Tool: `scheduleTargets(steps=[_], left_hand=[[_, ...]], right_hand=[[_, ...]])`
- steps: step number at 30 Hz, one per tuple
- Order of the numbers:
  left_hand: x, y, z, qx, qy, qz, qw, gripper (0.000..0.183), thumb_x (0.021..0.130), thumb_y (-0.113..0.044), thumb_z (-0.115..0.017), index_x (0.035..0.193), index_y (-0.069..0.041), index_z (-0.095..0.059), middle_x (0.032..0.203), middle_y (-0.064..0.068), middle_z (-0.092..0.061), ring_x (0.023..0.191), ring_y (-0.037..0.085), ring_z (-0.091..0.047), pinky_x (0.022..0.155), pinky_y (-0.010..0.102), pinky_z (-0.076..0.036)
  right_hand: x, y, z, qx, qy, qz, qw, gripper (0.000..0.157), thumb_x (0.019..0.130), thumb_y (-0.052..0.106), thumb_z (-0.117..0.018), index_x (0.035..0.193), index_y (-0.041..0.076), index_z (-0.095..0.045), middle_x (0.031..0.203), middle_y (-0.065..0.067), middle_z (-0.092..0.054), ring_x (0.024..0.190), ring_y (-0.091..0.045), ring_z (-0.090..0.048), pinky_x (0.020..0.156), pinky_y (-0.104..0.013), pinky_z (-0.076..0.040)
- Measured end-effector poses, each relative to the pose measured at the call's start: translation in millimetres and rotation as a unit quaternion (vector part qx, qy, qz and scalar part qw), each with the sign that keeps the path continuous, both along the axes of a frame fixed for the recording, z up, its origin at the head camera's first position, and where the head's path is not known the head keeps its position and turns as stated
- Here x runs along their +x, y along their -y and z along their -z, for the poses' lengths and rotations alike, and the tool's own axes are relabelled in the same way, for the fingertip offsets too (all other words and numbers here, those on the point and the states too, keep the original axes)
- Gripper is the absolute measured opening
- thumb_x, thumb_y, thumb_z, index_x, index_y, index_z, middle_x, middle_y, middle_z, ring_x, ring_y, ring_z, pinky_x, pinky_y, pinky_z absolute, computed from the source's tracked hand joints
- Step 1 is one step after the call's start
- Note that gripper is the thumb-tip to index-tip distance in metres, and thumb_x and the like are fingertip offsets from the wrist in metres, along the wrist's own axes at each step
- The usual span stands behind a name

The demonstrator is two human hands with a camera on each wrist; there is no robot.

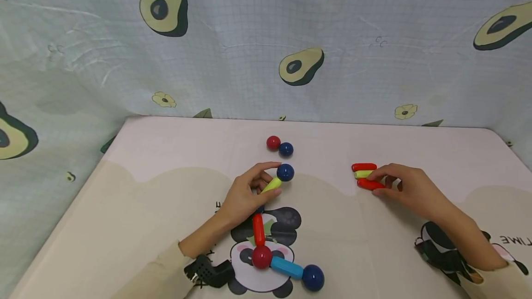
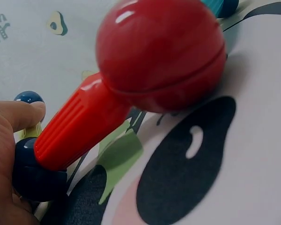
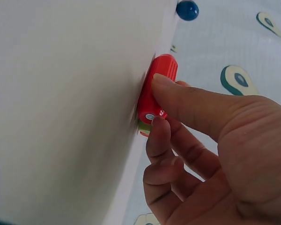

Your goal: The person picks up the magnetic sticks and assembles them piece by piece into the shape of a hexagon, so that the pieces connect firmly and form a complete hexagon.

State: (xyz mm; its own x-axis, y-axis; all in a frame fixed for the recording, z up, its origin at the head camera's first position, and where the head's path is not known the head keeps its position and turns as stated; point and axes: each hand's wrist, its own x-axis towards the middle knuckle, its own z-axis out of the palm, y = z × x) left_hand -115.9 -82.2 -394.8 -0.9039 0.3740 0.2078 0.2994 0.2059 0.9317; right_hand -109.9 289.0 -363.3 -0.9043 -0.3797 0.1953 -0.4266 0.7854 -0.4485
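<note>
My left hand [image 1: 248,194] grips a yellow-green stick [image 1: 272,184], with its index finger reaching a blue ball [image 1: 285,172] at the stick's far end. This stick joins a chain: a second blue ball, mostly hidden by the hand, a red stick [image 2: 77,124], a red ball [image 2: 161,51], a light-blue stick [image 1: 287,267] and a large blue ball [image 1: 313,278]. On the right, my right hand [image 1: 405,183] pinches another red stick [image 3: 158,89] between thumb and fingers; a round silvery end shows. Beside it lie a yellow-green stick [image 1: 363,174] and a red stick [image 1: 364,167].
Toward the back of the table [image 1: 199,146], a small red ball [image 1: 273,143] and a blue ball [image 1: 286,149] sit side by side. The tabletop carries printed panda pictures. Behind it hangs a cloth [image 1: 241,17] with avocado prints.
</note>
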Motion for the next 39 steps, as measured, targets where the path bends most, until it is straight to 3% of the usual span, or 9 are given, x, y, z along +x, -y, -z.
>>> scheduleTargets(steps=[11,18,39], left_hand=[[0.6,0.0,0.6,-0.002,-0.001,0.006,1.0,0.052,0.085,-0.013,-0.073,0.133,-0.019,-0.054,0.092,0.002,-0.061,0.072,0.018,-0.054,0.064,0.024,-0.042],[0.5,0.8,-0.1,-0.005,0.002,0.006,1.0,0.053,0.086,-0.012,-0.072,0.134,-0.019,-0.053,0.092,0.002,-0.061,0.072,0.018,-0.054,0.064,0.024,-0.041],[0.1,0.3,0.8,-0.008,0.001,0.004,1.0,0.051,0.086,-0.013,-0.071,0.133,-0.021,-0.054,0.091,0.001,-0.061,0.072,0.018,-0.054,0.064,0.024,-0.042]], right_hand=[[2.1,11.0,-5.3,0.004,-0.001,-0.016,1.0,0.034,0.076,0.005,-0.079,0.106,0.017,-0.067,0.095,0.005,-0.062,0.077,-0.007,-0.053,0.061,-0.021,-0.047],[0.0,37.5,-12.2,-0.024,0.012,-0.039,0.999,0.037,0.078,-0.001,-0.076,0.109,0.016,-0.066,0.097,0.006,-0.065,0.077,-0.008,-0.055,0.063,-0.022,-0.048],[-5.3,100.2,-22.7,-0.053,0.062,-0.074,0.994,0.036,0.081,0.005,-0.075,0.115,0.015,-0.065,0.099,0.004,-0.064,0.079,-0.009,-0.056,0.066,-0.027,-0.051]])
